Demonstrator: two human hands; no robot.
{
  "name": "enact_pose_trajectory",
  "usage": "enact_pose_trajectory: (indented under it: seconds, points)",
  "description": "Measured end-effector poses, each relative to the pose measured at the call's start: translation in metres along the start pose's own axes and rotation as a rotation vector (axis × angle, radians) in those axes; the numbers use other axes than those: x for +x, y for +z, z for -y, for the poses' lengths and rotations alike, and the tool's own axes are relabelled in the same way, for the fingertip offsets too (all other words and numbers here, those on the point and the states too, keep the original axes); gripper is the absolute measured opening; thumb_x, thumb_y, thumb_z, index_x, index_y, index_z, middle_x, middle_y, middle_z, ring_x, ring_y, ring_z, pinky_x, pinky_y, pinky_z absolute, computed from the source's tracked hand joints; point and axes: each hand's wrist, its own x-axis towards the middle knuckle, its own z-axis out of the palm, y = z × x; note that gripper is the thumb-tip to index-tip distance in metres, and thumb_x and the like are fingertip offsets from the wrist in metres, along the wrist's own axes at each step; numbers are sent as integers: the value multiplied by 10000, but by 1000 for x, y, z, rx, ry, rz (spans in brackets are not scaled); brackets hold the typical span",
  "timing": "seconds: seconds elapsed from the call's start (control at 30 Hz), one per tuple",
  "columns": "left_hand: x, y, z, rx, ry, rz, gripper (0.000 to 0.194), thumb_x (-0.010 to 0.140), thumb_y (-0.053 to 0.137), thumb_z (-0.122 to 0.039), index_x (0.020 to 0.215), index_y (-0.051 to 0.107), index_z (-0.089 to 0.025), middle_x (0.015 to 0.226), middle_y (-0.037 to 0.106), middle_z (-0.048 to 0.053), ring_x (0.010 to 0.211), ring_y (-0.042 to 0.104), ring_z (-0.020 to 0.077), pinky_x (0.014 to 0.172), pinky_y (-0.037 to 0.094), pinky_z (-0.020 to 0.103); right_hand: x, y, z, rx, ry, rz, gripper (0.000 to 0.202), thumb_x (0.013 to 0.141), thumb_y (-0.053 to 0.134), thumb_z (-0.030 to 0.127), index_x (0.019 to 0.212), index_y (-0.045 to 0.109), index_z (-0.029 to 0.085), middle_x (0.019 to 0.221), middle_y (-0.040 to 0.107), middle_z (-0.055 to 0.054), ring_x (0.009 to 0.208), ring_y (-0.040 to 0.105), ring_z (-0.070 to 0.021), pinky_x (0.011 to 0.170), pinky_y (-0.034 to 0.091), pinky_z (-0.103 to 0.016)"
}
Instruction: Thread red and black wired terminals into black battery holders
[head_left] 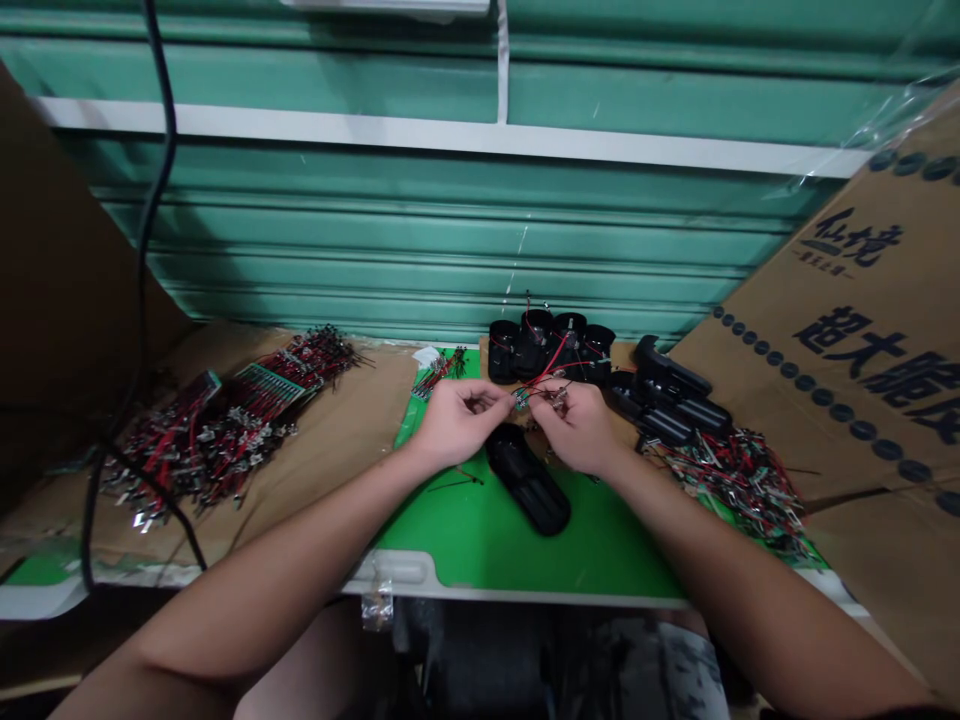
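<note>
Small circuit board held at the fingertips, above a black casing

Both hands meet over the green tabletop. Left hand: thumb and forefinger pinched together, the board at their tips, on the side facing the other hand. Right hand: fingers curled in, closed on thin wires just beside the board; exact finger contact too small to make out. Board thus sits in the narrow gap between the two grips, nearer the left fingertips. Red strands rise from it, passing in front of the upright black housings; whether they join any of these, cannot tell.

Casing lies flat and slantwise on the green, its far end just below the fingers, near end toward the body. Behind the hands, four housings stand in a row, touching or nearly so. More black pieces lie right of the right hand, with a heap of wired parts nearer the body. Just beyond the left hand, a small wired bunch. Well to the left, a larger pile on cardboard.
</note>
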Motion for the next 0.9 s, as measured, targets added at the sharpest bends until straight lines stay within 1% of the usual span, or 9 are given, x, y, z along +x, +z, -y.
enact_pose_trajectory:
  seconds: [0.1, 0.23, 0.33, 0.4, 0.53, 0.6, 0.73, 0.83, 0.9]
  points:
    - [-1, 0, -1, 6, 4, 17, 254, 840, 772, -379, 796, 805, -132, 742, 777, 93, 629, 639, 167, 598, 485, 271, 1, 1, 1, 48, 20, 4, 236, 901, 579, 281, 692, 657, 201, 602, 595, 13, 541, 495, -132, 538, 368, -269]
    - [-2, 1, -1, -6, 21, 41, 247, 854, 760, -379, 796, 773, -139, 762, 766, 78, 666, 639, 167, 646, 490, 280, -1, 4, 1, 169, 87, 30, 239, 870, 593, 287, 644, 618, 213, 530, 576, 18, 477, 493, -131, 483, 373, -261]
    - [-3, 1, -2, -8, 40, 48, 241, 861, 747, -374, 782, 749, -146, 751, 745, 64, 680, 631, 166, 661, 489, 282, -3, 7, -1, 276, 154, 43, 218, 865, 610, 284, 657, 620, 219, 510, 599, 16, 444, 523, -137, 460, 410, -256]
    - [-3, 2, -3, -4, 63, 41, 224, 861, 740, -355, 770, 734, -150, 729, 724, 51, 669, 611, 156, 655, 479, 275, -4, 9, -2, 323, 174, 49, 198, 866, 624, 282, 677, 621, 222, 505, 614, 15, 429, 537, -141, 451, 429, -258]
    - [-6, 3, -6, 25, 128, 13, 200, 858, 732, -320, 745, 714, -156, 673, 675, 22, 628, 568, 137, 624, 462, 259, -5, 11, 1, 389, 209, 59, 164, 856, 653, 307, 715, 625, 229, 504, 631, 17, 416, 562, -152, 435, 456, -261]
    - [-7, 3, -7, 51, 157, -2, 202, 862, 732, -317, 737, 709, -160, 662, 666, 16, 620, 567, 136, 612, 463, 256, -6, 13, 4, 410, 212, 68, 203, 856, 651, 317, 678, 606, 232, 504, 630, 15, 416, 565, -147, 431, 462, -256]
    - [-7, 3, -5, 90, 204, -38, 223, 879, 749, -337, 738, 722, -166, 674, 694, 24, 633, 593, 148, 623, 483, 264, -9, 17, 6, 404, 151, 98, 224, 856, 638, 271, 648, 562, 231, 524, 624, 20, 438, 564, -126, 450, 465, -234]
    - [-4, 2, -4, 11, 185, -98, 258, 894, 765, -392, 769, 743, -167, 727, 745, 49, 663, 640, 162, 654, 514, 280, -10, 15, 5, 384, 110, 63, 156, 836, 628, 250, 690, 578, 224, 523, 611, 31, 437, 557, -119, 437, 434, -220]
    - [-1, 1, -5, -65, 148, -133, 280, 886, 786, -429, 794, 754, -167, 755, 766, 61, 680, 668, 169, 668, 530, 286, -8, 12, 5, 396, 140, 53, 107, 818, 616, 263, 722, 608, 217, 518, 614, 33, 419, 552, -120, 422, 423, -220]
